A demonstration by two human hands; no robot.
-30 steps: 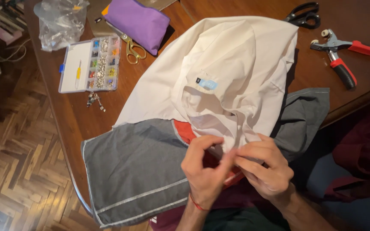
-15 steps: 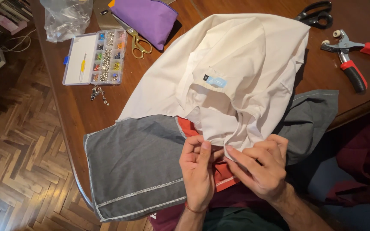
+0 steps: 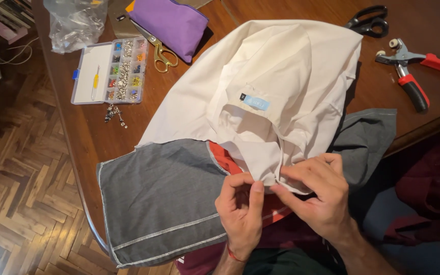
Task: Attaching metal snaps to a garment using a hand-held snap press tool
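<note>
Pinching the white garment (image 3: 281, 81) hem, left hand (image 3: 240, 211) and right hand (image 3: 317, 196) fingers grasping it, over grey fabric (image 3: 164, 198)

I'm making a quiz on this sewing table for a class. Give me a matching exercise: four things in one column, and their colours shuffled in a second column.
Things:
1. pouch
2. snap pliers
3. scissors at the far edge
4. cloth under both hands

Colours:
a. white
b. black
c. purple
d. red handles

Pairs: 1-c, 2-d, 3-b, 4-a
</note>
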